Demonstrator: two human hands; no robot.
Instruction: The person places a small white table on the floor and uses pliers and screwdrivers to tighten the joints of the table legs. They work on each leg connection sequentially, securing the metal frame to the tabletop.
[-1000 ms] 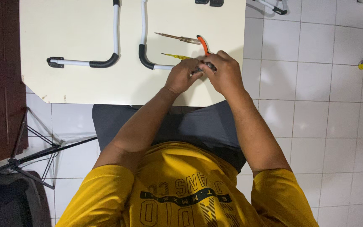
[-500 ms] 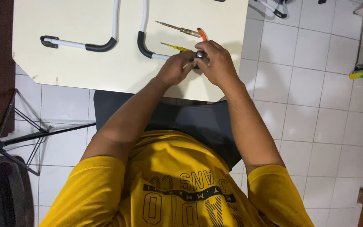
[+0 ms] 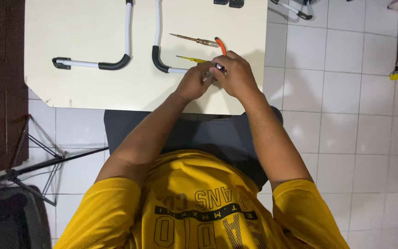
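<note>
Both hands barely moved; the left hand (image 3: 193, 83) and right hand (image 3: 236, 74) kept their fingers clamped on a small dark part (image 3: 219, 67), which could slip onto the surface (image 3: 88, 87).

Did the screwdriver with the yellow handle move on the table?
No. The yellow-handled screwdriver lies in the same spot on the cream table, between the white bent tube and the left hand; only the camera shifted.

No packages, labels, signs or screens to be seen on the tabletop (image 3: 93, 87), none on the tiled floor (image 3: 346, 138) around it, only printed lettering found on the yellow shirt (image 3: 199, 207)
</note>
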